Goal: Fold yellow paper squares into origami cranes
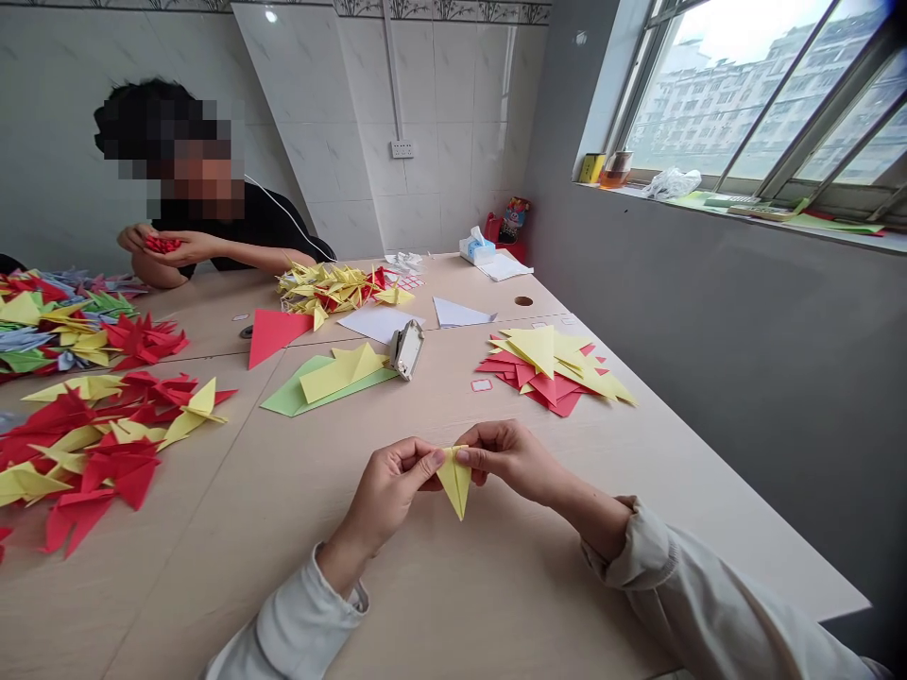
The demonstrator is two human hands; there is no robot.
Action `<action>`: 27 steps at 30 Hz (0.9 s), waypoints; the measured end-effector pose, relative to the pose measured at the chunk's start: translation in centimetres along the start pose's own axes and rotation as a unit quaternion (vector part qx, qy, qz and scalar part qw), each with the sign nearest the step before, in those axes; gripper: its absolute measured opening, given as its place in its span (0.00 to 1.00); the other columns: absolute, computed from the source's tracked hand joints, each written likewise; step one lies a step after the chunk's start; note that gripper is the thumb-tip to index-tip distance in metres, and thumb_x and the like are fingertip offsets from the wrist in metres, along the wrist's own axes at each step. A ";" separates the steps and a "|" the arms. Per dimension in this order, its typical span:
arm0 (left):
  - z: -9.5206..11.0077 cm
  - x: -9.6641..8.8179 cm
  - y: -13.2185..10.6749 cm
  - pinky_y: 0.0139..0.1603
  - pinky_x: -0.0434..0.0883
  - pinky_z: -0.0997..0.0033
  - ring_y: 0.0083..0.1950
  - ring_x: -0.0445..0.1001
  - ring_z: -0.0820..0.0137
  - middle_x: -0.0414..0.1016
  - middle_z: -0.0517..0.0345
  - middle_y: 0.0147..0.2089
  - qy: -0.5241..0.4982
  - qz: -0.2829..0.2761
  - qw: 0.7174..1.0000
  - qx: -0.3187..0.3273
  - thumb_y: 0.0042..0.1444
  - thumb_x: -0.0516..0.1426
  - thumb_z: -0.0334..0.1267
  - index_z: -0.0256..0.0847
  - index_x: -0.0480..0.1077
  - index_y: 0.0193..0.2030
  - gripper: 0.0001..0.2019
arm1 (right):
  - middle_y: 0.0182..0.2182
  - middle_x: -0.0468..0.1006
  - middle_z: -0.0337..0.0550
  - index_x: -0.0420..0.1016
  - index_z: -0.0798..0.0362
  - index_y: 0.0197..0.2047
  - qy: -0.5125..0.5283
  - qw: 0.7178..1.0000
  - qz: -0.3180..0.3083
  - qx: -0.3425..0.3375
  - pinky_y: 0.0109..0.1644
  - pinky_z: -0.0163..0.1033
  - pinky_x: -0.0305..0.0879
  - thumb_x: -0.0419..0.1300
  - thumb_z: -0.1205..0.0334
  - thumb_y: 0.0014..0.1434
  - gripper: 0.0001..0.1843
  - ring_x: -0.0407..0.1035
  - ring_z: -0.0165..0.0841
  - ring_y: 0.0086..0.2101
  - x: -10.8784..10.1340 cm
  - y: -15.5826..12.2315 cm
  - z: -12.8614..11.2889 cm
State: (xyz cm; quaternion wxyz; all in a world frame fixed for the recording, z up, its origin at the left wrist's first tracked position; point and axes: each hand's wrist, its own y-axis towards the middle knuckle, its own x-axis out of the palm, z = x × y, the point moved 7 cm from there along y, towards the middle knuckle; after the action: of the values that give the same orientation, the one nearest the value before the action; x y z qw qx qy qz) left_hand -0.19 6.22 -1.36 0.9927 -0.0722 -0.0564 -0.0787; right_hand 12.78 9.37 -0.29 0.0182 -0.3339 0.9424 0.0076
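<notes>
The left hand (pixel 386 493) and right hand (pixel 506 460) meet, pinching a folded yellow paper (pixel 454 480) in the air above the table (pixel 233 586). Beyond them, well apart, lie a red and yellow paper pile (pixel 549 368) and a stapler (pixel 406 348) beside a green sheet (pixel 312 392); across the table, a co-worker's hands (pixel 166 246) cup small red pieces (pixel 162 245)

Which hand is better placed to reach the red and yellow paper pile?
Probably your right hand: it's closer to the pile than your left hand, though both hold the folded yellow paper.
</notes>
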 end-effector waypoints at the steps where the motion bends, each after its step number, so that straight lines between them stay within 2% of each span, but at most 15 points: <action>1: 0.0 -0.2 0.0 0.41 0.73 0.65 0.35 0.73 0.68 0.76 0.55 0.31 -0.011 0.004 1.000 -0.004 0.54 0.58 0.42 0.36 0.72 0.31 0.10 | 0.27 0.73 0.41 0.74 0.56 0.43 0.003 1.000 -0.007 -0.013 0.32 0.35 0.65 0.57 0.52 0.59 0.17 0.66 0.28 0.27 0.0 0.0 -0.2; 3: 0.0 -0.5 0.1 0.41 0.72 0.66 0.35 0.73 0.69 0.75 0.56 0.30 -0.040 0.020 0.999 -0.013 0.54 0.59 0.42 0.36 0.71 0.30 0.10 | 0.33 0.74 0.42 0.68 0.52 0.54 -0.015 0.998 -0.020 -0.049 0.35 0.37 0.67 0.56 0.54 0.60 0.20 0.68 0.29 0.31 0.0 -0.1 -0.9; 4: -0.1 -0.7 0.1 0.40 0.72 0.67 0.34 0.72 0.70 0.75 0.57 0.30 -0.053 0.028 0.998 -0.018 0.54 0.59 0.42 0.36 0.71 0.30 0.10 | 0.37 0.74 0.43 0.67 0.50 0.56 -0.039 0.996 -0.025 -0.070 0.37 0.37 0.68 0.56 0.56 0.60 0.21 0.69 0.30 0.33 0.1 -0.2 -1.3; 7: -0.2 -0.9 0.0 0.38 0.71 0.71 0.33 0.71 0.72 0.73 0.59 0.29 -0.073 0.030 0.996 -0.033 0.54 0.59 0.41 0.37 0.71 0.28 0.09 | 0.43 0.73 0.45 0.73 0.48 0.50 -0.116 0.986 -0.026 -0.116 0.39 0.36 0.67 0.59 0.59 0.58 0.16 0.69 0.32 0.38 0.1 -0.4 -2.0; 11: -0.3 -0.4 -0.1 0.35 0.70 0.74 0.30 0.69 0.74 0.71 0.60 0.26 -0.068 0.006 0.997 -0.040 0.54 0.59 0.41 0.36 0.71 0.27 0.10 | 0.40 0.75 0.46 0.78 0.52 0.40 -0.078 0.990 -0.028 -0.112 0.40 0.37 0.66 0.61 0.59 0.56 0.10 0.69 0.34 0.39 0.0 -0.3 -1.9; 15: -0.1 0.0 -0.1 0.37 0.71 0.72 0.31 0.70 0.73 0.71 0.60 0.27 -0.026 0.001 1.000 -0.017 0.53 0.59 0.41 0.36 0.71 0.27 0.10 | 0.37 0.75 0.46 0.77 0.56 0.34 0.026 0.999 -0.036 -0.028 0.37 0.37 0.67 0.61 0.60 0.55 0.08 0.70 0.32 0.35 0.4 0.0 -0.6; 18: 0.1 0.3 0.0 0.39 0.72 0.70 0.34 0.71 0.71 0.72 0.58 0.29 0.011 -0.002 1.000 0.020 0.54 0.58 0.41 0.36 0.71 0.29 0.10 | 0.30 0.75 0.42 0.74 0.57 0.31 0.085 0.996 0.017 0.003 0.36 0.37 0.67 0.62 0.60 0.55 0.08 0.70 0.31 0.31 0.2 0.1 0.1; 21: 0.6 0.5 -0.2 0.44 0.72 0.67 0.39 0.73 0.68 0.75 0.55 0.36 0.036 0.007 0.997 0.075 0.56 0.56 0.41 0.37 0.72 0.40 0.09 | 0.26 0.74 0.39 0.72 0.56 0.29 0.110 0.990 0.091 -0.010 0.34 0.36 0.67 0.62 0.58 0.55 0.10 0.69 0.29 0.28 -0.4 0.2 0.4; 24: 1.1 0.4 -0.6 0.48 0.71 0.66 0.44 0.74 0.66 0.76 0.54 0.43 0.074 0.026 0.991 0.110 0.56 0.58 0.38 0.42 0.67 0.51 0.16 | 0.27 0.75 0.40 0.73 0.56 0.31 0.111 0.986 0.119 -0.038 0.34 0.36 0.67 0.62 0.56 0.55 0.11 0.69 0.29 0.28 -0.9 0.3 0.2; 27: 1.4 0.2 -0.8 0.46 0.71 0.67 0.44 0.75 0.66 0.77 0.53 0.44 0.114 0.043 0.984 0.133 0.53 0.60 0.37 0.41 0.70 0.47 0.14 | 0.29 0.76 0.41 0.74 0.56 0.33 0.100 0.987 0.111 -0.061 0.35 0.36 0.68 0.60 0.56 0.56 0.10 0.69 0.29 0.29 -0.9 0.3 -0.1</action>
State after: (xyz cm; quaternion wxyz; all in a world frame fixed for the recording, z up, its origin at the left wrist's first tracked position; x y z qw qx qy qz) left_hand -0.25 5.62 0.20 0.9958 0.0672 0.0499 -0.0358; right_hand 13.31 10.17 -0.12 -0.0975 -0.2264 0.9686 0.0339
